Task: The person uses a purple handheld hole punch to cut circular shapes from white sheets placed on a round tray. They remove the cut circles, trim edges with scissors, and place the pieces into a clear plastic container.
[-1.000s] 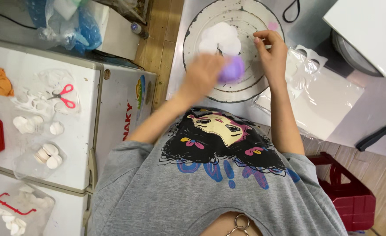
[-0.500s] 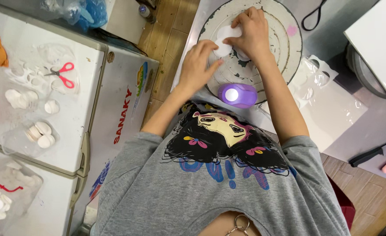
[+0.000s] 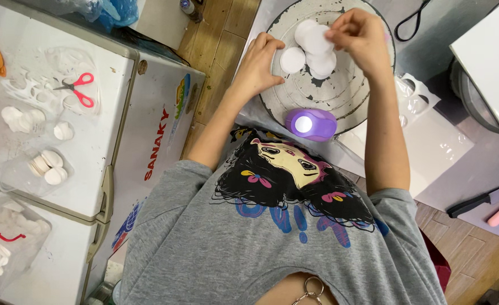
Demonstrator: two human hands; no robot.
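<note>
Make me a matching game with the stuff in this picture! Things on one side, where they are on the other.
Things:
1. purple punch
2. pink-handled scissors
3. black-handled knife
4. white discs

Places:
A. far right, on the grey surface
B. on the white chest top at the left
C. on the round tray's near edge
D. on the round tray, between the left hand and right hand

Pairs: 1-C, 2-B, 3-A, 4-D

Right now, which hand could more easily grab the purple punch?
Probably the left. The left hand looks empty, resting at the round tray's edge, while the right hand pinches a white disc. The purple punch lies between both arms.
</note>
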